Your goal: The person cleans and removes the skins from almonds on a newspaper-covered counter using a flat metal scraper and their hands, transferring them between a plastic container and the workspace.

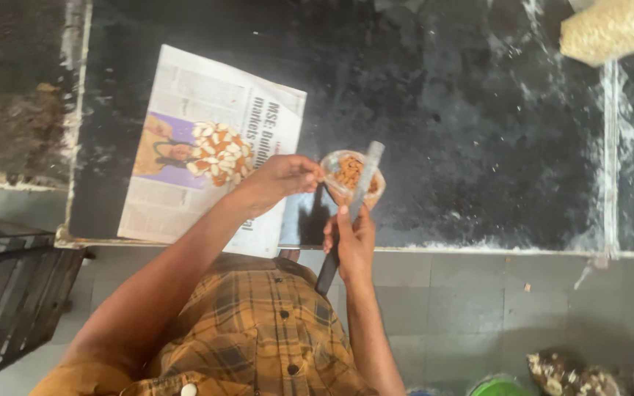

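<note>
My right hand (351,242) grips a knife (354,205) by its dark handle, the blade pointing up over a small clear bowl of brown nuts (352,178). With my left hand (282,180) I hold that bowl by its left rim, fingers pinched on the edge. The bowl sits above the front edge of a black stone counter (464,125). To the left, a pile of chopped pale nut pieces (219,152) lies on a spread newspaper (185,198).
A clear bag of pale grains (610,29) lies at the counter's back right. Grey tiled floor (493,301) is below the counter. A dark slatted rack (9,293) stands at the lower left. A green container (500,385) and a speckled object (574,374) sit at the bottom right.
</note>
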